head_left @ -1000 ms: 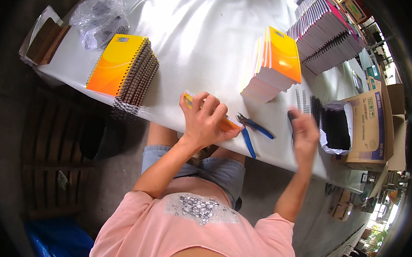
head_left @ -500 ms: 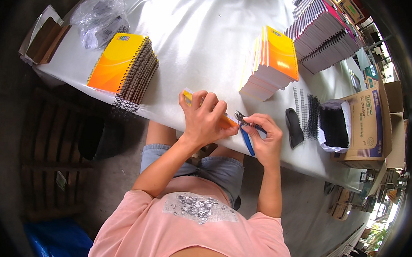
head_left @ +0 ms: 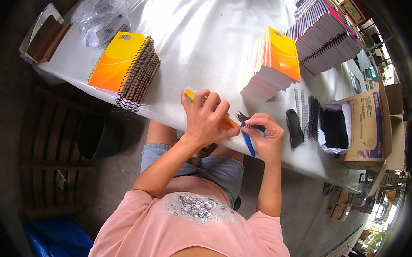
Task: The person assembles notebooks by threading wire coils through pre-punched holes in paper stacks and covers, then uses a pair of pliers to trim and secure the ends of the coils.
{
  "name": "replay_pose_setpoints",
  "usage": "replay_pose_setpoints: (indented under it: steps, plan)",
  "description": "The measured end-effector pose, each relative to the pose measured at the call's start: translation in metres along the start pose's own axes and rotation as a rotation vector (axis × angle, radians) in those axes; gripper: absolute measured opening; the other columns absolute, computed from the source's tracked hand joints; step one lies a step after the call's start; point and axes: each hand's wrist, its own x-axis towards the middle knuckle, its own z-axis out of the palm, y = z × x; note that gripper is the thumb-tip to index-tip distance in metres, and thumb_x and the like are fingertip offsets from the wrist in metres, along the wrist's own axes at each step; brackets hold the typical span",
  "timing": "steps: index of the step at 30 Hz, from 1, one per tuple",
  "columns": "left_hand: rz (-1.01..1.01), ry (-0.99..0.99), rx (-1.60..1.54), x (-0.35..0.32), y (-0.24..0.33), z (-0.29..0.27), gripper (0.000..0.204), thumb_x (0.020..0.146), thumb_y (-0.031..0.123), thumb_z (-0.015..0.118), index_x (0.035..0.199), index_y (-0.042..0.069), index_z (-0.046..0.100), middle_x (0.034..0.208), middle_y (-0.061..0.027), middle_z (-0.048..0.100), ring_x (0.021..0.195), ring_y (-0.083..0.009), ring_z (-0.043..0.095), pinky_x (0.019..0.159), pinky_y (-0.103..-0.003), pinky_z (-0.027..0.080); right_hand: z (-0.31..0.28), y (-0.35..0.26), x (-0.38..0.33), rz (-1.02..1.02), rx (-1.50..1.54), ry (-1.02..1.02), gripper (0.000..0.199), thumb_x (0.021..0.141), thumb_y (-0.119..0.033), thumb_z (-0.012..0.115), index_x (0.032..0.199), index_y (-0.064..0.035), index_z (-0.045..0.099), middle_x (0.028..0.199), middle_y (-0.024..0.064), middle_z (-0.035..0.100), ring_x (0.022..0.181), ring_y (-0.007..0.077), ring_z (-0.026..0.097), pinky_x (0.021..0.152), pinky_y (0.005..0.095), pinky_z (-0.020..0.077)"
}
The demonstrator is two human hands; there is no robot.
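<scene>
My left hand (head_left: 203, 116) is closed over a yellow and orange notebook (head_left: 230, 122) at the table's near edge, covering most of it. At the notebook's right end, my right hand (head_left: 268, 134) pinches a black spiral binding coil (head_left: 257, 127) between thumb and fingers, its tip close against the notebook's edge. Under the right fingers are cutting pliers (head_left: 248, 144); their dark jaws point away and one blue handle sticks out toward me. Whether the right hand touches the pliers is hard to make out.
A stack of coil-bound notebooks (head_left: 118, 61) stands at left beside a clear plastic bag (head_left: 100, 13). Ahead right is a pile of notebooks without coils (head_left: 269, 69). Further right lie loose coils (head_left: 313, 118), a black elongated object (head_left: 294, 128) and a cardboard box (head_left: 367, 123).
My right fingers have shifted slightly, bringing the coil in line with the notebook's end. The left hand and notebook have moved a little to the right.
</scene>
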Motion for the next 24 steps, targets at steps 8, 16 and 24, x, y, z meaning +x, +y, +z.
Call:
replay_pose_setpoints:
  steps: [8,16,24]
  plan:
    - [0.024,-0.042,0.018,0.001,-0.001,-0.007,0.048,0.046,0.049,0.078,0.069,0.014,0.053,0.082,-0.0005,0.047,0.092,-0.0238,0.047,0.082,-0.050,0.025,-0.023,-0.019,0.008,0.380,0.094,-0.321,0.024,0.070,0.009,0.068,0.093,0.0010,0.068,0.087,0.0090,0.065,0.076,0.0131,0.061,0.068,0.0255,0.0493]
    - [0.025,-0.136,0.001,0.001,-0.001,-0.015,0.053,0.053,0.061,0.070,0.077,0.016,0.056,0.084,0.0025,0.049,0.090,-0.0188,0.048,0.079,-0.054,0.026,-0.028,-0.020,0.014,0.434,0.056,-0.505,0.022,0.082,-0.002,0.064,0.104,-0.0014,0.063,0.075,0.0064,0.059,0.072,0.0091,0.058,0.059,0.0242,0.0449]
    - [0.070,-0.163,-0.016,0.000,-0.008,-0.018,0.042,0.067,0.055,0.066,0.080,0.017,0.057,0.086,0.0021,0.050,0.092,-0.0190,0.049,0.082,-0.054,0.027,0.006,-0.024,-0.002,-0.054,-0.231,-0.096,0.020,0.088,-0.009,0.059,0.106,-0.0028,0.062,0.065,0.0048,0.054,0.058,0.0113,0.053,0.057,0.0255,0.0438]
